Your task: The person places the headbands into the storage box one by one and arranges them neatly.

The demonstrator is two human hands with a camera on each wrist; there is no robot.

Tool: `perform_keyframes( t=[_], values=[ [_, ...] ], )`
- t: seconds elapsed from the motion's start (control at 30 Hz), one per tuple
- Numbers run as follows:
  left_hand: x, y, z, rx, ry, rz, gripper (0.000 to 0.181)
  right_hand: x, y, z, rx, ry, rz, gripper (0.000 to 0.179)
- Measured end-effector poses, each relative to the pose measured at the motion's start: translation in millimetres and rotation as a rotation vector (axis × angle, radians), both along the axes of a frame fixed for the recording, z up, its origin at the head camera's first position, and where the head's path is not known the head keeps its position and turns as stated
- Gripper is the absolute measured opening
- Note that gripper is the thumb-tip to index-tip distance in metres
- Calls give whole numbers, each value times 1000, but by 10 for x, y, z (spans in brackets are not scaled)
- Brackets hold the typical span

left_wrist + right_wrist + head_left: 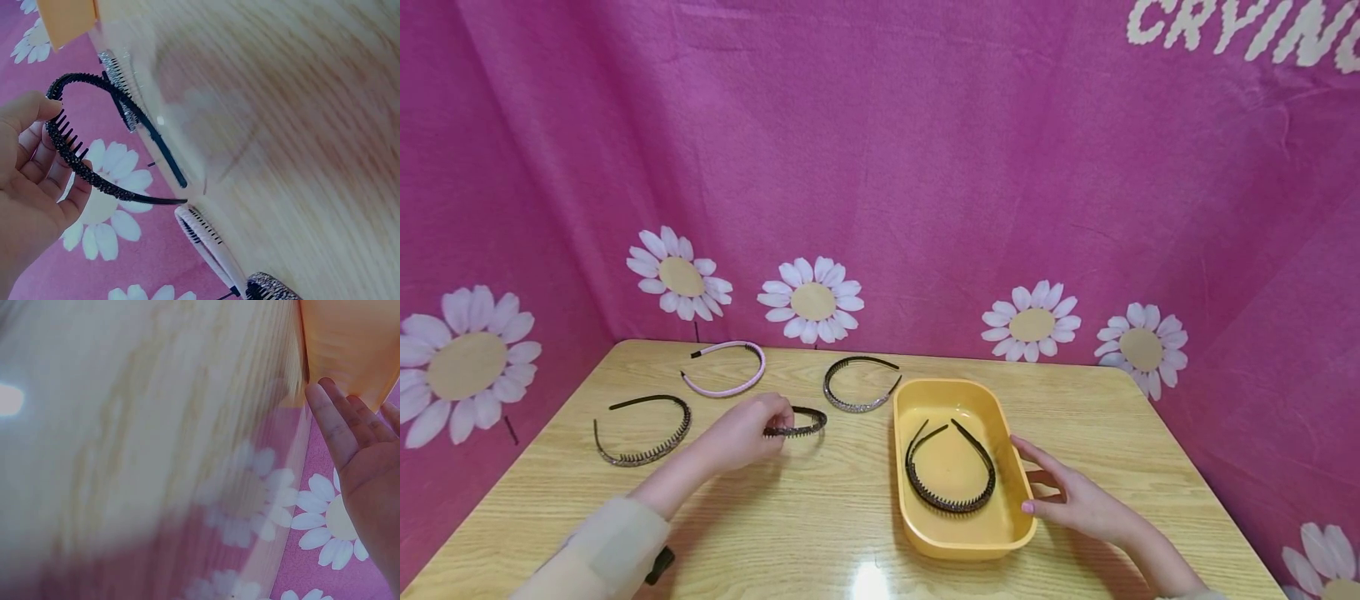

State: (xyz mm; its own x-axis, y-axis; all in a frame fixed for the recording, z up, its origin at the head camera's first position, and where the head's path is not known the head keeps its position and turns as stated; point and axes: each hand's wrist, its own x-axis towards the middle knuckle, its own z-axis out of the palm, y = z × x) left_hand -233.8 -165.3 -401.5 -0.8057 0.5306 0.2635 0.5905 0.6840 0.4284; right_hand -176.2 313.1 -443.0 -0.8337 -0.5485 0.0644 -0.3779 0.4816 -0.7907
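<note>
My left hand pinches a dark glittery headband with comb teeth, thumb on one side and fingers on the other. The left wrist view shows that headband raised over the table, both thin ends pointing away from the palm. At the right, my right hand touches the side of a yellow plastic bin with its fingers extended. Inside the bin lie dark headbands, overlapping one another. In the right wrist view the fingertips of my right hand meet the bin's wall.
A pink headband lies at the back left of the wooden table. A dark toothed headband sits left of my left arm, and a silvery glitter headband left of the bin. A pink flowered cloth hangs behind.
</note>
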Motion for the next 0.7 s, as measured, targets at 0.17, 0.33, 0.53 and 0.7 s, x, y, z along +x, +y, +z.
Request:
perform_keyframes(
  t=[0.17, 0.33, 0.53, 0.7],
  values=[
    [28, -9, 65, -1, 17, 6, 21, 2, 1, -3, 2, 6, -1, 76],
    [70, -14, 129, 9, 45, 4, 21, 6, -5, -1, -7, 7, 4, 76],
    [120, -10, 201, 21, 78, -13, 22, 2, -5, -10, -23, 6, 9, 76],
    [153, 5, 257, 27, 109, -31, 21, 7, -10, -15, -30, 7, 5, 76]
  ],
)
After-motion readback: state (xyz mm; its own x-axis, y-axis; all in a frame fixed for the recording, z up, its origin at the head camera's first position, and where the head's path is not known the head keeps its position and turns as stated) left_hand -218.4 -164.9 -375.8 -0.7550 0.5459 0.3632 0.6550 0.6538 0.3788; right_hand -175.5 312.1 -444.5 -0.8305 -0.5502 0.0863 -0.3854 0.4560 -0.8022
